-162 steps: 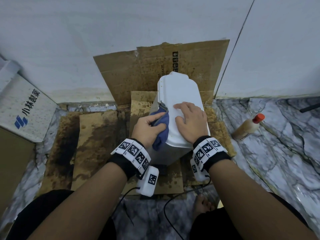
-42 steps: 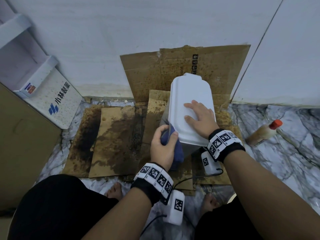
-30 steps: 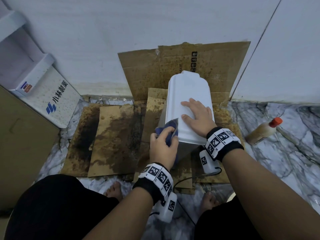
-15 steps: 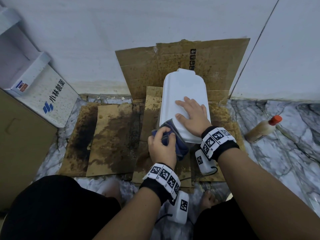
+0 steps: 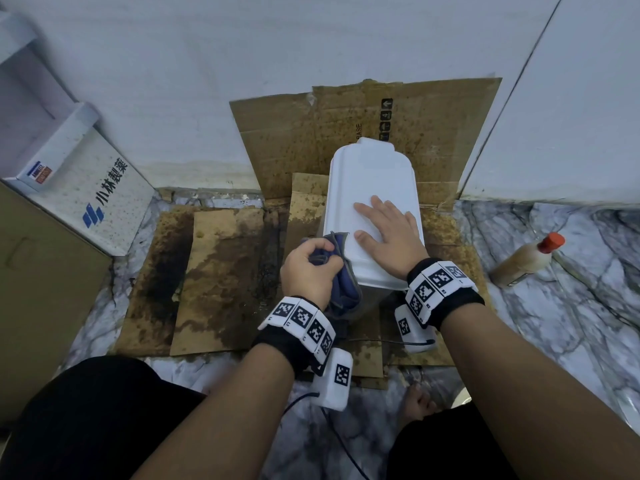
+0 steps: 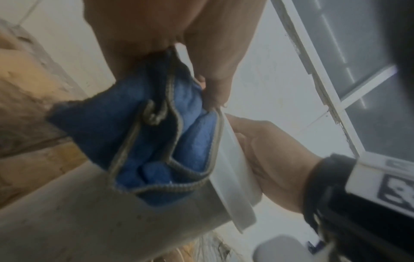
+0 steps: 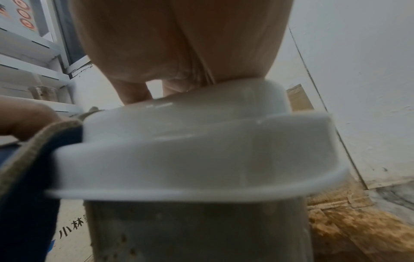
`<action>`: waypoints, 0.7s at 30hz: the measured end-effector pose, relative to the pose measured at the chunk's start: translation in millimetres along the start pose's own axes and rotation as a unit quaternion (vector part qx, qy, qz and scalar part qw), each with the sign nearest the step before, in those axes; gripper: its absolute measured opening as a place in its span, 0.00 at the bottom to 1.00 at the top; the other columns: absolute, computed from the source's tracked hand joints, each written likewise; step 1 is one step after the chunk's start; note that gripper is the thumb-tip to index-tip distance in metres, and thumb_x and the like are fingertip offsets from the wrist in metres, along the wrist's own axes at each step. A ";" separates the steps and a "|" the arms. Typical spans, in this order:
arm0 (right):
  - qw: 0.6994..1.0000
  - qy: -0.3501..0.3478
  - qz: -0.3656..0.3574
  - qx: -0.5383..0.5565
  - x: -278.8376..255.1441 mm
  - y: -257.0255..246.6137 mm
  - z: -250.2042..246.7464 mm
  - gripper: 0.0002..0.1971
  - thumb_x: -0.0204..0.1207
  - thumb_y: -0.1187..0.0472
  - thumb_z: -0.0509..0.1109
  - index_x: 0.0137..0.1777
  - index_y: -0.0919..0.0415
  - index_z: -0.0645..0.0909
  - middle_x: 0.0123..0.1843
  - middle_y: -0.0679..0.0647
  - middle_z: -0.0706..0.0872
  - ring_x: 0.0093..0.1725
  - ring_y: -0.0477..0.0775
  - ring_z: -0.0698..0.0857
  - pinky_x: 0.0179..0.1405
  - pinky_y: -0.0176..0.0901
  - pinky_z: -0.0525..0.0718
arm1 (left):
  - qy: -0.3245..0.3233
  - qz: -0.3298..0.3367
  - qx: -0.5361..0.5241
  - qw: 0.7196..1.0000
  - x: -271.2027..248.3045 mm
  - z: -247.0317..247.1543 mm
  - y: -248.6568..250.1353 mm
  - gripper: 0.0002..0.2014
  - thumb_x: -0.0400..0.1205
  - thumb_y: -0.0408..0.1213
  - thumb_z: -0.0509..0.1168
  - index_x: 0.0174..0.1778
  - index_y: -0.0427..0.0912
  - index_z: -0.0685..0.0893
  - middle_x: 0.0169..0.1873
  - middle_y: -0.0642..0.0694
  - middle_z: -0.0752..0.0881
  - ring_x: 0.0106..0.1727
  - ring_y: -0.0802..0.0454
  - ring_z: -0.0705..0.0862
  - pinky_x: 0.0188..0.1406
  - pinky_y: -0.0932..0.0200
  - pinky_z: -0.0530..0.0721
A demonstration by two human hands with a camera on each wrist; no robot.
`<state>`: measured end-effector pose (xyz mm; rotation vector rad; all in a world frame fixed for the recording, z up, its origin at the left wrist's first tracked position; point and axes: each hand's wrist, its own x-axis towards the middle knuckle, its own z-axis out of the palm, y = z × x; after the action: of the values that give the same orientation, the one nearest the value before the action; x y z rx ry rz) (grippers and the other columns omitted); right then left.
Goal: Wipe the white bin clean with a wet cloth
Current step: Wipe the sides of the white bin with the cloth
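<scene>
The white bin (image 5: 372, 181) stands upright on stained cardboard, its lid (image 7: 201, 141) closed. My right hand (image 5: 388, 233) lies flat on the lid with straight fingers, pressing it down. My left hand (image 5: 310, 271) grips a bunched blue cloth (image 5: 341, 289) with a grey hem against the bin's near left corner, just under the lid's rim. In the left wrist view the blue cloth (image 6: 156, 138) is folded in my left hand (image 6: 170, 53) and pressed to the grey side wall (image 6: 89, 212). The bin's wall (image 7: 201, 230) shows small specks below the lid.
Stained cardboard sheets (image 5: 214, 271) cover the marble floor, and one (image 5: 363, 133) leans on the white wall behind the bin. A white printed box (image 5: 104, 199) stands at the left. A bottle with a red cap (image 5: 526, 258) lies at the right. My knees and toes are at the bottom.
My left hand has slid the cloth back and forth along the bin's left edge to the near corner, then a little down the side. The right hand has stayed flat on the lid.
</scene>
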<state>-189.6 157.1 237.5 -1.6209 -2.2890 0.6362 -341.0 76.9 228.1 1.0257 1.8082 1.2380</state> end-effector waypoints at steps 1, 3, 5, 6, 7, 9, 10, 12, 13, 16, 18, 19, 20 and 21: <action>1.000 0.000 0.001 -0.002 0.2 -0.1 0.0 0.25 0.84 0.45 0.55 0.81 0.40 0.59 0.87 0.48 0.52 0.85 0.53 0.48 0.82 0.59 0.40 | -0.012 0.002 0.001 1.000 3.2 -2.9 1.0 0.07 0.72 0.34 0.74 0.39 0.52 0.87 0.42 0.52 0.89 0.41 0.56 0.86 0.39 0.60 0.85; 1.000 0.000 0.002 -0.007 0.4 -0.1 0.4 0.25 0.84 0.45 0.55 0.81 0.39 0.59 0.87 0.48 0.52 0.86 0.53 0.48 0.82 0.59 0.40 | -0.037 0.003 0.005 0.999 11.4 -7.0 1.7 0.08 0.71 0.33 0.74 0.38 0.52 0.88 0.41 0.52 0.90 0.41 0.55 0.87 0.39 0.61 0.84; 1.000 0.001 0.003 -0.007 0.1 -0.1 0.3 0.26 0.84 0.45 0.55 0.81 0.39 0.59 0.87 0.48 0.52 0.86 0.52 0.48 0.82 0.58 0.40 | -0.063 0.002 0.013 0.998 22.1 -10.3 2.8 0.09 0.71 0.32 0.75 0.38 0.52 0.88 0.41 0.51 0.90 0.42 0.53 0.88 0.43 0.57 0.87; 1.000 0.002 0.005 -0.003 -0.2 0.2 0.0 0.26 0.84 0.45 0.55 0.81 0.39 0.59 0.87 0.47 0.52 0.86 0.51 0.48 0.82 0.57 0.40 | -0.077 0.001 0.019 0.997 27.9 -11.8 3.8 0.10 0.71 0.31 0.75 0.38 0.53 0.89 0.42 0.51 0.91 0.43 0.53 0.89 0.45 0.56 0.88; 1.000 0.002 0.006 0.000 -0.6 0.4 -0.4 0.26 0.84 0.45 0.55 0.81 0.38 0.59 0.87 0.47 0.52 0.85 0.51 0.48 0.82 0.57 0.40 | -0.090 0.001 0.025 0.996 33.2 -13.2 5.2 0.10 0.71 0.31 0.76 0.39 0.53 0.89 0.43 0.51 0.91 0.43 0.53 0.89 0.47 0.56 0.88; 1.000 0.002 0.008 0.003 -1.6 1.1 -1.0 0.26 0.84 0.45 0.56 0.81 0.38 0.59 0.87 0.46 0.52 0.85 0.50 0.48 0.82 0.56 0.40 | -0.111 0.009 0.037 0.993 43.4 -15.3 7.7 0.10 0.72 0.31 0.76 0.41 0.53 0.91 0.43 0.52 0.91 0.43 0.55 0.89 0.47 0.57 0.88; 1.000 0.003 0.008 0.004 -2.1 1.4 -1.3 0.26 0.84 0.45 0.56 0.81 0.38 0.59 0.87 0.46 0.52 0.85 0.50 0.48 0.82 0.55 0.40 | -0.122 0.014 0.039 0.992 48.0 -15.7 9.1 0.10 0.72 0.31 0.76 0.42 0.52 0.91 0.43 0.52 0.91 0.43 0.55 0.88 0.47 0.58 0.87; 1.000 0.005 0.010 0.006 -3.1 2.0 -2.2 0.26 0.84 0.45 0.56 0.81 0.37 0.59 0.87 0.46 0.52 0.85 0.50 0.48 0.82 0.55 0.40 | -0.147 0.020 0.037 0.988 57.0 -15.4 10.3 0.10 0.73 0.31 0.76 0.43 0.52 0.92 0.42 0.51 0.92 0.44 0.54 0.89 0.50 0.57 0.87; 1.000 0.006 0.010 0.006 -3.8 2.4 -2.7 0.26 0.84 0.45 0.56 0.81 0.37 0.59 0.87 0.46 0.52 0.85 0.50 0.48 0.82 0.55 0.40 | -0.160 0.020 0.034 0.986 61.7 -14.8 10.5 0.10 0.73 0.32 0.76 0.43 0.53 0.92 0.43 0.51 0.92 0.46 0.53 0.89 0.52 0.55 0.88; 1.000 0.010 0.012 0.002 -5.8 4.4 -3.8 0.26 0.84 0.46 0.56 0.81 0.37 0.59 0.87 0.45 0.52 0.85 0.50 0.48 0.82 0.55 0.40 | -0.196 0.023 0.034 0.980 75.0 -12.2 12.1 0.11 0.73 0.35 0.77 0.45 0.59 0.93 0.46 0.51 0.92 0.52 0.51 0.89 0.59 0.48 0.87; 1.000 0.011 0.013 0.001 -6.6 6.1 -4.1 0.26 0.84 0.46 0.55 0.81 0.37 0.58 0.87 0.45 0.51 0.85 0.49 0.48 0.82 0.55 0.40 | -0.210 0.031 0.038 0.976 82.9 -8.9 14.2 0.13 0.73 0.35 0.77 0.45 0.61 0.93 0.47 0.52 0.92 0.53 0.51 0.89 0.61 0.47 0.86; 1.000 0.010 0.012 0.000 -6.8 7.1 -4.0 0.26 0.84 0.46 0.55 0.81 0.37 0.58 0.87 0.45 0.51 0.85 0.49 0.48 0.82 0.55 0.40 | -0.211 0.035 0.042 0.976 86.9 -7.1 15.3 0.13 0.73 0.35 0.77 0.45 0.60 0.93 0.47 0.52 0.92 0.53 0.51 0.89 0.61 0.47 0.86; 1.000 0.009 0.011 -0.001 -6.8 8.0 -3.7 0.26 0.84 0.46 0.55 0.81 0.37 0.57 0.87 0.45 0.51 0.85 0.49 0.48 0.82 0.55 0.40 | -0.211 0.036 0.047 0.976 90.5 -5.3 17.0 0.13 0.72 0.34 0.77 0.44 0.60 0.93 0.46 0.52 0.93 0.52 0.51 0.89 0.60 0.48 0.87; 1.000 0.007 0.009 -0.001 -6.5 8.9 -3.7 0.26 0.84 0.45 0.55 0.82 0.37 0.57 0.87 0.45 0.51 0.85 0.50 0.48 0.82 0.55 0.40 | -0.210 0.037 0.050 0.976 93.8 -3.7 19.0 0.13 0.72 0.34 0.77 0.43 0.60 0.93 0.45 0.52 0.93 0.51 0.51 0.90 0.60 0.48 0.87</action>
<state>-178.3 154.2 236.6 -1.6436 -2.2671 0.6250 -381.0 163.5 236.5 1.3098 1.5239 0.8936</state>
